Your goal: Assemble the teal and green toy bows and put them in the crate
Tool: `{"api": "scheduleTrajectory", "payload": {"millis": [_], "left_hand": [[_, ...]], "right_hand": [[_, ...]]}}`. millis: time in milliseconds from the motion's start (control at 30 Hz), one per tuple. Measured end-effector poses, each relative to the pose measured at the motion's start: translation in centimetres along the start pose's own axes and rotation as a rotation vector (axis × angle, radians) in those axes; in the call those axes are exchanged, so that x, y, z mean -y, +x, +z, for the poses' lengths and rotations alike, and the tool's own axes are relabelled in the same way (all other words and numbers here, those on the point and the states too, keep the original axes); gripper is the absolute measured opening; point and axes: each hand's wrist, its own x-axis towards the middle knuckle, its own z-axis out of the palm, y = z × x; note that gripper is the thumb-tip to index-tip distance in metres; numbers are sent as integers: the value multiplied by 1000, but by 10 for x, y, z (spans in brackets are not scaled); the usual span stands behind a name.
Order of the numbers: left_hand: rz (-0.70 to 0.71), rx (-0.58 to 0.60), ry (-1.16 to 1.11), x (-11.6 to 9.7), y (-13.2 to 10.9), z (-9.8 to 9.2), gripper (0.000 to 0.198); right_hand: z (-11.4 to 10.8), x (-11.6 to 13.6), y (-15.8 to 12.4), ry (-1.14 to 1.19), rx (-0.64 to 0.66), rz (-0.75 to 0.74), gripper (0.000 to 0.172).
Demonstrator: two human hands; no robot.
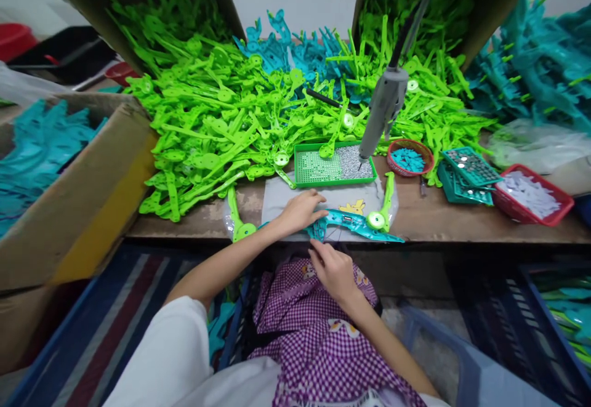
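Note:
A long turquoise plastic part (351,222) lies across the front of the table, with lime-green arms (379,218) at its two sides. My left hand (300,211) reaches over its middle, fingers closed on it. Just below, at the table's edge, my right hand (336,271) has its fingers pinched together against the part's lower stub; whatever is between the fingertips is hidden. Under the part is a pale cloth with a yellow figure (353,207).
A grey electric screwdriver (384,108) hangs over a green tray (300,180) of small screws. Behind are heaped lime-green arms (207,111). Rightward stand a red basket (431,164) of turquoise bits, green trays (471,167) and a red basket (549,217) of white pieces. A cardboard box (92,191) stands left.

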Motion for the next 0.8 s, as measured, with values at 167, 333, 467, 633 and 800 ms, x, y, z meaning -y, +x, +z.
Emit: {"api": "scheduleTrajectory", "payload": {"millis": [167, 333, 467, 633, 800], "left_hand": [[55, 83, -20, 3, 13, 5, 22], [37, 57, -174, 11, 18, 9, 18], [-2, 1, -280, 10, 16, 10, 18], [-21, 36, -352, 3, 18, -1, 19], [-47, 111, -431, 6, 19, -4, 19]], "right_hand": [[0, -5, -6, 3, -56, -26, 29], [-5, -7, -4, 0, -82, -36, 28], [-2, -6, -5, 0, -71, -54, 27], [-2, -6, -5, 25, -101, -57, 27], [-2, -6, -8, 21, -118, -41, 28]]}}
